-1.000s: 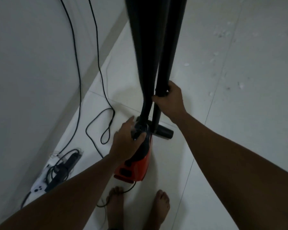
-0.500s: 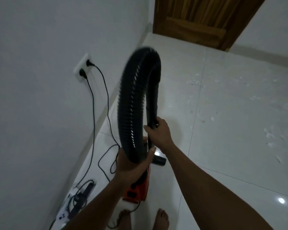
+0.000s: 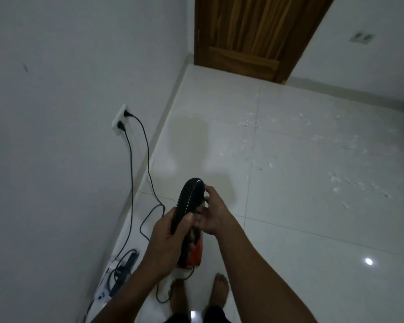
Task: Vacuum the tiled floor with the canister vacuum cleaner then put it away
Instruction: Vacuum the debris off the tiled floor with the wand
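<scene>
At the left of the frame, two plugs sit in a wall socket (image 3: 120, 119), their cords (image 3: 131, 183) trailing down to the floor, so the vacuum is likely powered. In the lower middle, the left hand (image 3: 167, 238) is closed around the ribbed black hose (image 3: 187, 201), seemingly steadying its arch above the red vacuum (image 3: 191, 256) standing on the tiled floor (image 3: 313, 229). The right hand (image 3: 211, 213) curls loosely against the hose's far side. To the right, white scraps (image 3: 336, 183) await cleaning.

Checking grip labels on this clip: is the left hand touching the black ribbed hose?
Touching. The head view shows the left hand wrapped around the lower part of the black ribbed hose, thumb and fingers pressed against it, no gap.
</scene>
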Available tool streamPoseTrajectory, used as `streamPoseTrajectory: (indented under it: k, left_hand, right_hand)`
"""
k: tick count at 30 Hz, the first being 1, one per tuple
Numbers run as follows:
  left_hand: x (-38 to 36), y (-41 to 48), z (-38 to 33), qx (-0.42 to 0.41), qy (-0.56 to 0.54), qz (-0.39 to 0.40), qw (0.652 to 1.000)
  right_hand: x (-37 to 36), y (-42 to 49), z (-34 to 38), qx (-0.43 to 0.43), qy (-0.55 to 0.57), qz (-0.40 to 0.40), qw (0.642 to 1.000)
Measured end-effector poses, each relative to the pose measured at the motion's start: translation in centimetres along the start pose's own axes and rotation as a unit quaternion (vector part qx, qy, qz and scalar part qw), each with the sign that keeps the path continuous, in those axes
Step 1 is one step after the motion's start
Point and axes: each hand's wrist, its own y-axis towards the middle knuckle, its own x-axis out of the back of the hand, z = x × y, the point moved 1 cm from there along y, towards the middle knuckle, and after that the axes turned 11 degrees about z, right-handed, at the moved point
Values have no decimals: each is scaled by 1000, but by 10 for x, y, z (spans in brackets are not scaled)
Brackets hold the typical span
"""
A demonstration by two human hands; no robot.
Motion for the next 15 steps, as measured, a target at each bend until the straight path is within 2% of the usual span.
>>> streamPoseTrajectory:
  k: [2, 4, 6, 11, 15]
  left_hand:
    - [9, -17, 3, 37, 1, 26, 999]
    - [17, -32, 7, 64, -6, 58, 996]
    - [18, -43, 6, 86, -16, 62, 994]
    - [18, -37, 1, 110, -4, 12, 994]
    - [10, -33, 8, 132, 80, 36, 987]
  right_hand:
    - [-8, -7, -14, 0, 74, 1, 997]
    - [-8, -8, -27, -18, 91, -46, 995]
    - [-8, -11, -33, -21, 103, -53, 993]
    - [-13, 1, -40, -69, 22, -108, 991]
    - [-6, 9, -53, -78, -48, -118, 989]
